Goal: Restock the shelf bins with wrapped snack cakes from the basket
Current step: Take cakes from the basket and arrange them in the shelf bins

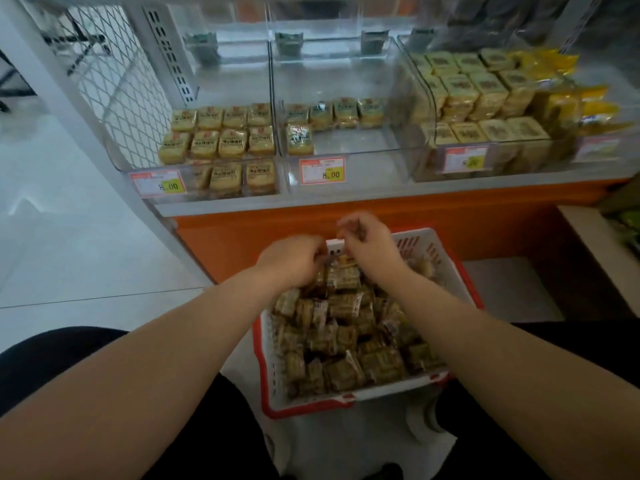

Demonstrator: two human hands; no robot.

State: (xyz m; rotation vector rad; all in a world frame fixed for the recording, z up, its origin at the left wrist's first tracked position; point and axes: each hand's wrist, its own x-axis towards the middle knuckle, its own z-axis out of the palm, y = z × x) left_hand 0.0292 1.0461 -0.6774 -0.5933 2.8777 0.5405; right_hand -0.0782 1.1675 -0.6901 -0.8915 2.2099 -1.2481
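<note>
A white basket with red trim stands on the floor between my knees, heaped with wrapped snack cakes. Both hands are at its far end. My left hand digs its curled fingers into the pile and grips a cake. My right hand is slightly higher, over the far rim, fingers curled round something small and blurred that looks like a cake. Above, the clear middle bin holds one back row and a single cake at front left. The left bin and right bin hold many cakes.
Price tags reading 8.00 hang on the bin fronts. An orange shelf base runs below them. A white wire mesh panel closes the shelf's left side. Yellow packs lie at far right. White tiled floor is at left.
</note>
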